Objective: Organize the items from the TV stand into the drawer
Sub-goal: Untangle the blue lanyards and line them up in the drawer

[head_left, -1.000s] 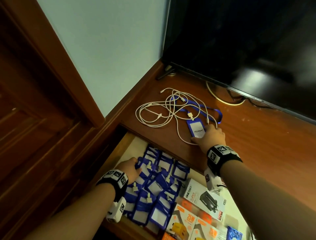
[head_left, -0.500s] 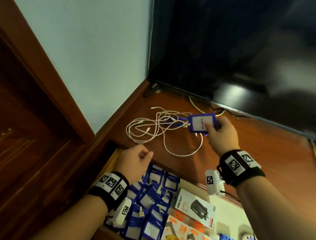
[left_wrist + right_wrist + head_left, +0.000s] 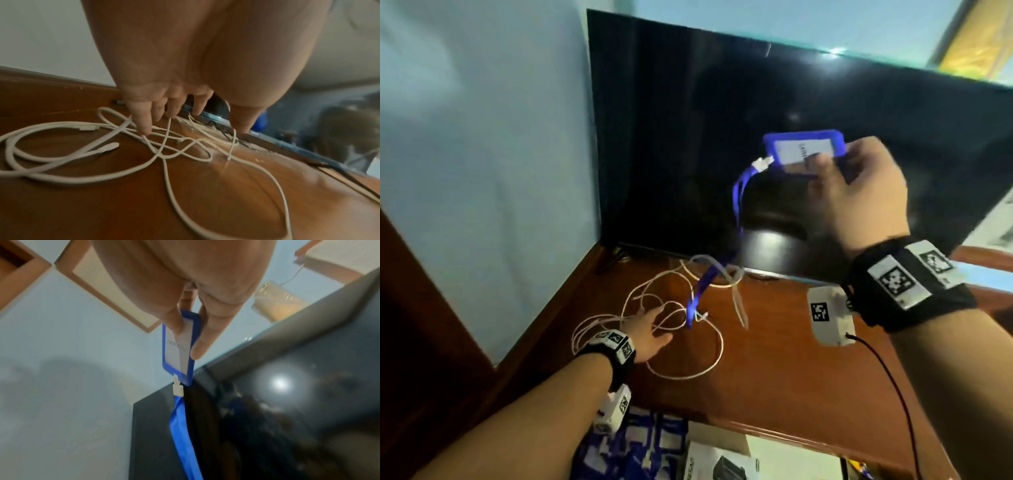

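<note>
My right hand (image 3: 835, 178) is raised in front of the TV and pinches a blue badge holder (image 3: 804, 152) (image 3: 177, 347) between thumb and fingers. Its blue lanyard (image 3: 738, 205) (image 3: 183, 431) hangs down into a tangle of white cables (image 3: 671, 308) (image 3: 86, 154) on the wooden TV stand (image 3: 774, 359). Some cable loops are lifted by the lanyard. My left hand (image 3: 650, 329) (image 3: 185, 120) lies spread on the cables, fingers straight and tips on the cords. The open drawer (image 3: 722, 455) shows at the bottom edge with several blue badge holders (image 3: 633, 445) and boxes.
A large black TV (image 3: 756, 137) stands at the back of the stand, close behind my raised hand. The blue wall (image 3: 482, 154) borders the left. A dark wooden door frame (image 3: 414, 308) is at the far left. A black-and-white box (image 3: 722, 462) lies in the drawer.
My right hand has lifted the badge holder from the stand up in front of the TV, pulling the lanyard taut. My left hand left the drawer and came down on the cables.
</note>
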Available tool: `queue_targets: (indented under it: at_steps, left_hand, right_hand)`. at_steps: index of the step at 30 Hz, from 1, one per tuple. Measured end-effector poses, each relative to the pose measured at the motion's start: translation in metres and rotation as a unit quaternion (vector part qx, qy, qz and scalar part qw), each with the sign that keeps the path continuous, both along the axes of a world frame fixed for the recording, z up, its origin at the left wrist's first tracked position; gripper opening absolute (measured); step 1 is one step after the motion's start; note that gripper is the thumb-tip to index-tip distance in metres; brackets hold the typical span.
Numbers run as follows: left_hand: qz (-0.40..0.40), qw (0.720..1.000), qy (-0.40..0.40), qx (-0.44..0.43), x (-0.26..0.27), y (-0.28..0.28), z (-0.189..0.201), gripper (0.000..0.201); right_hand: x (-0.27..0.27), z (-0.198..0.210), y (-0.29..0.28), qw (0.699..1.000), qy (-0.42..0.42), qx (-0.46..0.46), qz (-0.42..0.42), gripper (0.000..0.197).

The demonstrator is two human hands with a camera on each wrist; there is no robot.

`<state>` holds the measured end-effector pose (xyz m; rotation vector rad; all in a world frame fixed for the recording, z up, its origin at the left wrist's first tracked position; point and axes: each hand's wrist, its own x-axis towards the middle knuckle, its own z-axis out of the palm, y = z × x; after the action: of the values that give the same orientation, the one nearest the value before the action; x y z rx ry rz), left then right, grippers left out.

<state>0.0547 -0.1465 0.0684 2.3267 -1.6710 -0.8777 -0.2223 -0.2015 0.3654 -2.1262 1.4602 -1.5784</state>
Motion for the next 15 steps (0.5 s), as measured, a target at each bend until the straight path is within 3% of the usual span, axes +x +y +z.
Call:
queue_targets:
  at_steps: [3,6,7,9,11,13,15]
  left_hand:
    - [0.037,0.998,0.020,-0.052,0.005,-0.013,0.028,0.066]
    - [0.050,0.994,0.011,-0.092,-0.003,-0.018,0.074,0.012]
    - [0.062,0.988,0.030,-0.136,-0.011,-0.018,0.091,0.007]
    - [0.064,0.960,0.121,-0.244,-0.031,-0.015,0.120,0.016]
    - [0.011,0.919,0.219,-0.327,-0.060,-0.007,0.152,0.056]
    - [-0.061,0.899,0.275,-0.335,-0.088,-0.002,0.178,0.081]
    - [-0.087,0.885,0.316,-0.331,-0.107,0.000,0.192,0.079]
  right_hand:
    - [-0.028,0.023,0.008,1.000,-0.021,-0.018,-0.009,0.015]
    - [-0.041,0.027,0.017,0.999,-0.019,0.026,0.028,0.017]
    - [-0.043,0.026,0.021,0.999,-0.008,0.038,0.034,0.015]
    - [-0.042,0.022,0.031,0.997,-0.011,0.054,0.055,0.016]
    - [-0.039,0.017,0.038,0.988,-0.070,0.074,0.112,0.020]
    - [-0.035,0.019,0.044,0.971,-0.153,0.085,0.162,0.019]
    - [-0.033,0.023,0.047,0.953,-0.223,0.084,0.186,0.022]
